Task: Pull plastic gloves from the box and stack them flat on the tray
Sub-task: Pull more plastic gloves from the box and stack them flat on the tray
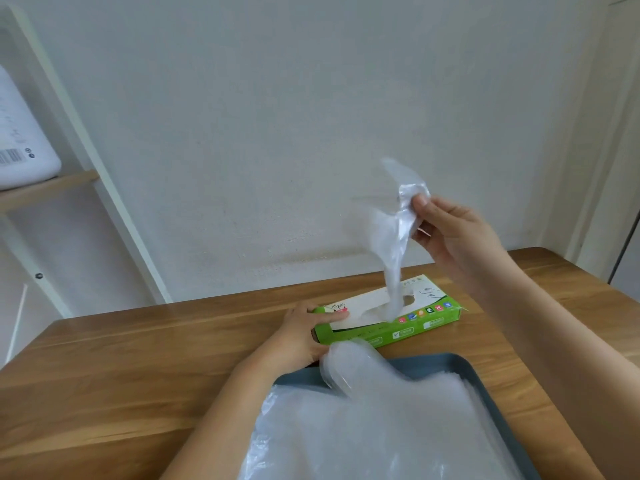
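Note:
A green and white glove box (415, 315) lies flat on the wooden table, its top slot open. My left hand (304, 336) grips the box's left end, thumb on top. My right hand (453, 233) is raised above and right of the box and pinches a clear plastic glove (393, 237). The glove's lower end still hangs in the slot. In front of the box sits a dark blue-grey tray (485, 382) holding a stack of clear gloves (381, 427); some of them spill over its left and back edges.
The wooden table (138, 375) stands against a white wall. A white shelf frame with a wooden board (48, 188) stands at the left, with a white appliance on it. The table's right edge lies near a door frame.

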Motion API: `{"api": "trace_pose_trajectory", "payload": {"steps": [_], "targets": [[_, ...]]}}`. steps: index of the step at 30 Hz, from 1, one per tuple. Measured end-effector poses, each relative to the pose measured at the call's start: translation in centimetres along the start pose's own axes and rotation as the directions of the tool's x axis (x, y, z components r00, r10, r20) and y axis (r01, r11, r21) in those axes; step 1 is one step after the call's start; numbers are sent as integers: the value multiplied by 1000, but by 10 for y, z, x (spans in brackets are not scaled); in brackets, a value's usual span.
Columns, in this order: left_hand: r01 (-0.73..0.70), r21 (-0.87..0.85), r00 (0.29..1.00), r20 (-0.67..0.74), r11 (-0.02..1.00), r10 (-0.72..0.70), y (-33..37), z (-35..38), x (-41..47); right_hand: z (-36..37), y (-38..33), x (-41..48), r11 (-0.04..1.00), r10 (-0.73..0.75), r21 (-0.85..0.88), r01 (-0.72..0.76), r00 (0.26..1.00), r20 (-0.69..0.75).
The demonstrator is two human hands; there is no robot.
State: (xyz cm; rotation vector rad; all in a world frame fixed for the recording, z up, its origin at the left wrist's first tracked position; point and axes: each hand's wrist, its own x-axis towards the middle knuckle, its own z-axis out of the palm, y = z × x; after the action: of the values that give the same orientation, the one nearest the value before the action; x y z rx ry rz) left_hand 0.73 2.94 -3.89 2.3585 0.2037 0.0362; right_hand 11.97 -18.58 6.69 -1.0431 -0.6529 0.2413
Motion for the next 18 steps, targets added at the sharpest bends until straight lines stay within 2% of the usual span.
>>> {"api": "trace_pose_trajectory", "payload": {"steps": [1, 3, 6, 7, 9, 11, 13, 15, 18], "targets": [[1, 22, 1000, 19, 1000, -2, 3, -3, -2, 2, -5, -2, 998, 30, 61, -33, 999, 42], [-21, 11, 999, -27, 1000, 22, 11, -15, -4, 6, -8, -5, 994, 92, 44, -97, 991, 99], [-48, -261, 968, -251, 964, -19, 34, -32, -10, 15, -4, -10, 992, 127, -20, -125, 984, 122], [-60, -349, 959, -281, 935, -43, 42, -37, -12, 17, -1, -10, 992, 119, -49, -114, 986, 117], [-104, -515, 979, -202, 851, -3, 55, -42, -17, 22, 4, -12, 988, 101, -127, -87, 990, 103], [-110, -651, 993, -38, 751, 113, 70, -42, -25, 26, 8, -15, 971, 86, -228, -66, 993, 76], [-96, -690, 983, 46, 717, 176, 84, -39, -34, 28, 9, -17, 941, 69, -333, -55, 997, 32], [-133, -689, 986, -17, 712, 168, 88, -33, -34, 27, 10, -19, 902, 55, -430, -45, 998, 11], [-184, -678, 977, -207, 712, 56, 91, -29, -33, 29, 12, -19, 850, 49, -525, -31, 999, 20]]}}
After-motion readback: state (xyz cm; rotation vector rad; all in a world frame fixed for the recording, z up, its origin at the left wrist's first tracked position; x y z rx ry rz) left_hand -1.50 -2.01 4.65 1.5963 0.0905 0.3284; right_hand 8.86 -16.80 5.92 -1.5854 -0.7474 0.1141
